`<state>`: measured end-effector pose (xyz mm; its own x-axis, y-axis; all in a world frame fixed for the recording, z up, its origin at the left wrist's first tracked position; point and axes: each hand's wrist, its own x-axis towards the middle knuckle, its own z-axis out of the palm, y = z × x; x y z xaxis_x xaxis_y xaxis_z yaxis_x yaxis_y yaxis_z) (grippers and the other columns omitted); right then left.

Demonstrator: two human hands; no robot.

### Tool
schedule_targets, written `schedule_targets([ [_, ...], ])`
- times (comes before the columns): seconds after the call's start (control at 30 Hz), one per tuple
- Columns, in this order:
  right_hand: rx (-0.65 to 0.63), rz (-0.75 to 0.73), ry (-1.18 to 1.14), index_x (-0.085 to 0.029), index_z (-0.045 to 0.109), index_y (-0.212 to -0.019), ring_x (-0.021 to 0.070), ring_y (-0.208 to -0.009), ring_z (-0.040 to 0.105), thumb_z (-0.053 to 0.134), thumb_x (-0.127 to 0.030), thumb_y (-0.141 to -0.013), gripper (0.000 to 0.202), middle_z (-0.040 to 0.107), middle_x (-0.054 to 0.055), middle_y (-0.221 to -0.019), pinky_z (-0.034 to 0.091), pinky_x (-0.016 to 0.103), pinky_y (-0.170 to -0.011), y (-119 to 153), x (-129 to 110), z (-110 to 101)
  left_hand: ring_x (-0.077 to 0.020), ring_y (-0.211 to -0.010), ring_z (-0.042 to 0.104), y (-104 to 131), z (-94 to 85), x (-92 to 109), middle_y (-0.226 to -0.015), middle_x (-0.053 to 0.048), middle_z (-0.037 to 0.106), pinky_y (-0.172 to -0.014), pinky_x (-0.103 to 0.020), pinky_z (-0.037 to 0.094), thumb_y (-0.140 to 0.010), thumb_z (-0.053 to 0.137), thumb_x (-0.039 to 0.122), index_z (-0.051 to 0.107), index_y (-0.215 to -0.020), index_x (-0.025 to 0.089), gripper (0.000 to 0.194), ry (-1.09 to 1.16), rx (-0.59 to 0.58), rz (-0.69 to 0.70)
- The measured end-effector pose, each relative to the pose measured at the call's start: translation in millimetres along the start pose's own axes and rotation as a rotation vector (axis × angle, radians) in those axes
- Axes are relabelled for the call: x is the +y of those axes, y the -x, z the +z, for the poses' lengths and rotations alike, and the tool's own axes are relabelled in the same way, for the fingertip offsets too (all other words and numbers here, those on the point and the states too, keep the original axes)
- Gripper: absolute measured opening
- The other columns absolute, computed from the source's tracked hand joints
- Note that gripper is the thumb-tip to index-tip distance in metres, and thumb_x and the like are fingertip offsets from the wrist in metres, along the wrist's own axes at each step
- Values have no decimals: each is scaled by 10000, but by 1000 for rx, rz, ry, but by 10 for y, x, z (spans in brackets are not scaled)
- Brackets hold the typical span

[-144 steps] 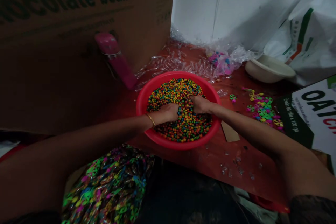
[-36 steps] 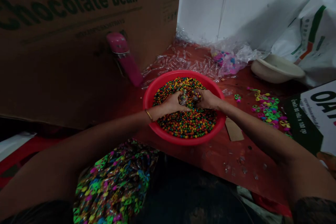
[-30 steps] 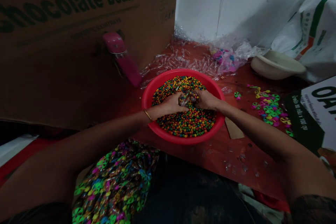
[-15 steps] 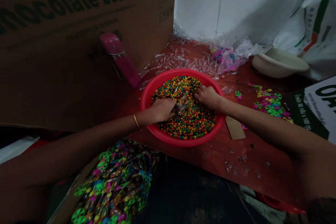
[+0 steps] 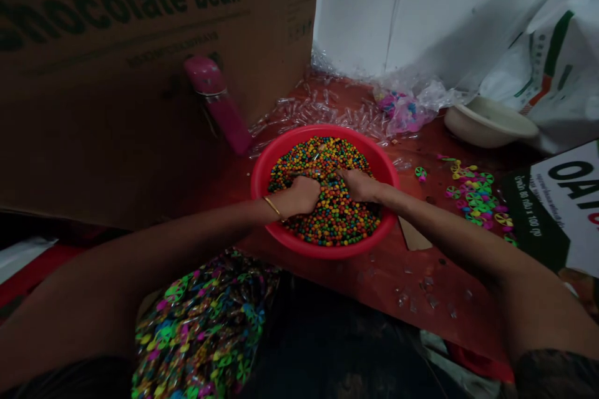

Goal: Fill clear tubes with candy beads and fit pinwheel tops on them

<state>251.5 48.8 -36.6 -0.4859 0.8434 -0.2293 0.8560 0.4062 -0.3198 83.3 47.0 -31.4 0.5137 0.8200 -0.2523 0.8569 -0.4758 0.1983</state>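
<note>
A red plastic basin (image 5: 325, 252) holds a heap of small multicoloured chocolate beans (image 5: 337, 224). My left hand (image 5: 305, 195), with a thin gold bracelet (image 5: 273, 207) at the wrist, is closed in a fist low over the beans. Just beyond its knuckles lies a clear plastic tube (image 5: 306, 173), partly sunk among the beans. My right hand (image 5: 358, 186) dips into the heap a little to the right, fingers curled in and partly hidden. What either hand holds is too small or covered to make out.
Clear plastic tubes (image 5: 337, 113) are strewn behind the basin. A pink bottle (image 5: 219, 106) stands left, before a large cardboard box (image 5: 116, 87). Toy-wheel caps (image 5: 480, 196) and a cream bowl (image 5: 491, 124) are right. Filled tubes with coloured tops (image 5: 201, 330) are piled below left.
My left hand has gone from fingers stretched over the beans to a fist, slightly further right. My right hand has moved left and a little nearer, closing the gap between the hands.
</note>
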Motion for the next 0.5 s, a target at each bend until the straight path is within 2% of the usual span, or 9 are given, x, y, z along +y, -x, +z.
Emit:
schedule_targets([
  [0.07,36,-49,-307,-148,561,-1058,162,-856,620,591,-73,-667,400,673,41,-935,475,237,-772,-25,12,42,-254,-750,615,25,-116,-71,-687,-81,644,-685,-306,455,-589,637,183,665,-720,164,135,-19,-9,19],
  [0.13,66,-84,-552,-138,563,-1056,139,-814,619,613,-66,-621,444,677,9,-897,482,235,-774,-51,17,77,-227,-702,607,27,-204,-136,-698,-55,640,-629,-280,444,-598,663,342,653,-777,184,239,-9,10,26],
  [0.2,103,-67,-687,-128,554,-1066,130,-779,617,635,-65,-576,501,674,-8,-874,490,244,-766,-63,21,78,-225,-683,600,18,-237,-183,-710,-53,638,-604,-279,436,-582,658,516,636,-790,185,391,17,45,1],
  [0.27,133,-57,-694,-138,538,-1086,129,-787,615,651,-91,-577,524,667,-12,-896,491,246,-764,-49,29,24,-245,-715,603,15,-218,-208,-754,-76,643,-615,-296,439,-591,606,623,620,-799,172,497,21,80,-26],
  [0.33,150,-48,-518,-159,532,-1086,141,-821,609,658,-137,-615,488,657,2,-935,484,246,-761,-16,44,-84,-264,-768,608,35,-177,-213,-824,-100,646,-645,-314,447,-647,546,633,604,-852,163,516,6,79,7],
  [0.43,149,-13,33,-150,544,-1046,211,-896,585,621,-176,-701,355,639,87,-983,463,283,-742,28,84,-271,-271,-813,614,105,-136,-194,-899,-114,648,-679,-328,459,-720,511,542,569,-950,159,451,-12,30,77],
  [0.5,114,-15,382,-126,549,-1031,265,-962,551,522,-147,-780,253,618,151,-1008,448,320,-732,31,105,-334,-291,-840,617,151,-127,-165,-925,-132,649,-695,-355,468,-744,512,456,561,-983,147,393,-34,18,77],
])
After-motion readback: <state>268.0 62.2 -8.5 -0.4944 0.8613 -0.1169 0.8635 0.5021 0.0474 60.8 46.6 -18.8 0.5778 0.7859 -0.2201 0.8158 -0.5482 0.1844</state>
